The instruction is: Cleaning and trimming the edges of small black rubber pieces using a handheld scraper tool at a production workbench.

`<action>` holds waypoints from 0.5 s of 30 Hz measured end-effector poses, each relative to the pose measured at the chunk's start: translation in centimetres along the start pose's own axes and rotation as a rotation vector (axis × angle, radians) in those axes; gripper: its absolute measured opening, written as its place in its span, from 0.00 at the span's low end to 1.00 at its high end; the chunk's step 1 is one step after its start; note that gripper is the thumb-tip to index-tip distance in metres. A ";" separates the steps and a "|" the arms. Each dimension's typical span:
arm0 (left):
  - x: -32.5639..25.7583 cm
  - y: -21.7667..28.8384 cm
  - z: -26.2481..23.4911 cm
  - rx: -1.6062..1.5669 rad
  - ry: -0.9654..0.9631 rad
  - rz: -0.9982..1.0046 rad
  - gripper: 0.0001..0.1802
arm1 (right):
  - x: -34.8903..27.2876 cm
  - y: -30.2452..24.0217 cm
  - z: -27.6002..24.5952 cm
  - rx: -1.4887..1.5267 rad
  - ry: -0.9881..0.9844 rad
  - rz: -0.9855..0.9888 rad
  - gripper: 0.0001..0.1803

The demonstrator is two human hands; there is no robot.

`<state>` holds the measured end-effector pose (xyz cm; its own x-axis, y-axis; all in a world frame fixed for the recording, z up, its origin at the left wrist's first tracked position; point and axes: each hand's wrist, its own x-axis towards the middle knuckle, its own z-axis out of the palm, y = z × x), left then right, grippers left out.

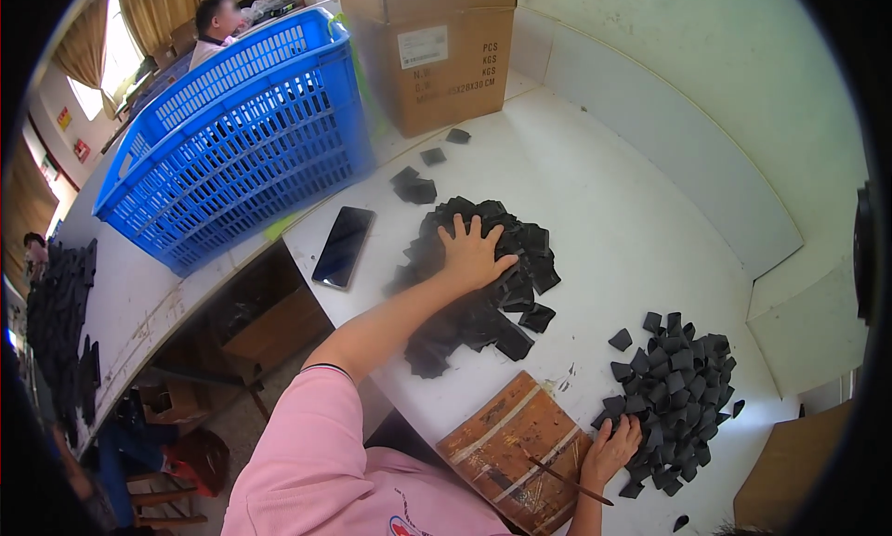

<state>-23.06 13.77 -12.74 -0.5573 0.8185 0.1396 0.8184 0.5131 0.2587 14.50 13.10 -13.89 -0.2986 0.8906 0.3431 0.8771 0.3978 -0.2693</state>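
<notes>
My left hand (pixel 474 257) lies with spread fingers on a heap of flat black fabric-like pieces (pixel 478 322) in the middle of the white table. Lower right, my right hand (pixel 610 450) rests at the near edge of another pile, made of small black looped or folded pieces (pixel 683 387). Its fingers are apart and touch the edge of that pile; nothing shows gripped in them. Beside this hand is a worn brown wooden board (pixel 506 434) with pale strips across it. A thin dark pointed stick (pixel 557 476) runs over the board and crosses my right wrist.
A dark phone (pixel 344 248) lies left of the heap. Behind it stand a blue plastic crate (pixel 251 137) and a cardboard box (pixel 446 71). Some loose black pieces (pixel 415 185) lie near the box. A low partition (pixel 650 127) borders the right side. Another person (pixel 216 25) is far back.
</notes>
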 end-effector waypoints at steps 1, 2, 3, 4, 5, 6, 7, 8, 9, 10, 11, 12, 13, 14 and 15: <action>-0.3 0.0 0.0 -0.010 0.006 -0.005 0.35 | 0.0 0.0 0.0 0.002 -0.001 -0.003 0.15; -0.5 0.0 -0.2 -0.009 0.006 -0.007 0.35 | -0.1 0.1 0.1 0.002 0.001 -0.001 0.15; -0.6 0.1 -0.4 -0.021 0.005 -0.002 0.36 | -0.1 0.1 0.1 0.001 0.002 0.000 0.14; -0.7 0.2 -0.6 -0.032 0.004 0.003 0.37 | -0.1 0.1 0.1 0.002 0.001 -0.002 0.14; -0.7 0.3 -1.0 -0.031 0.003 0.001 0.37 | 0.0 0.1 0.1 -0.001 -0.004 0.000 0.14; -0.7 0.4 -1.5 -0.038 0.058 0.021 0.35 | 0.0 0.1 0.0 -0.004 -0.009 0.002 0.14; -0.6 0.5 -1.9 -0.046 0.112 0.041 0.32 | 0.0 0.0 0.0 -0.004 -0.012 0.002 0.14; -0.3 0.4 -2.5 -0.047 0.111 0.039 0.32 | 0.0 0.0 -0.1 -0.002 -0.016 0.012 0.14; 0.3 0.0 -3.2 -0.082 0.197 0.054 0.28 | 0.0 0.0 -0.2 0.000 -0.021 0.023 0.15; 1.0 -0.6 -3.7 -0.118 0.282 0.070 0.25 | 0.0 0.0 -0.2 -0.003 -0.025 0.023 0.15; 1.9 -1.4 -4.2 -0.127 0.462 0.074 0.20 | 0.0 0.0 -0.2 -0.001 -0.021 0.014 0.15; 3.2 -3.1 -4.2 -0.052 0.568 0.039 0.18 | 0.1 0.0 -0.1 0.004 -0.018 0.001 0.15; 4.3 -5.0 -4.3 0.037 0.593 -0.014 0.21 | 0.1 -0.1 -0.1 0.005 -0.021 -0.002 0.15; 5.3 -6.6 -4.3 0.087 0.516 -0.060 0.23 | 0.1 -0.1 -0.1 0.003 -0.024 0.005 0.15; 6.1 -8.6 -3.9 0.144 0.440 -0.079 0.24 | 0.1 -0.2 -0.1 0.005 -0.025 0.008 0.15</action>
<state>-34.01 13.41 -10.41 -0.5999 0.6038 0.5248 0.7646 0.6258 0.1540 14.36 13.09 -13.73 -0.3006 0.8992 0.3180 0.8778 0.3912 -0.2764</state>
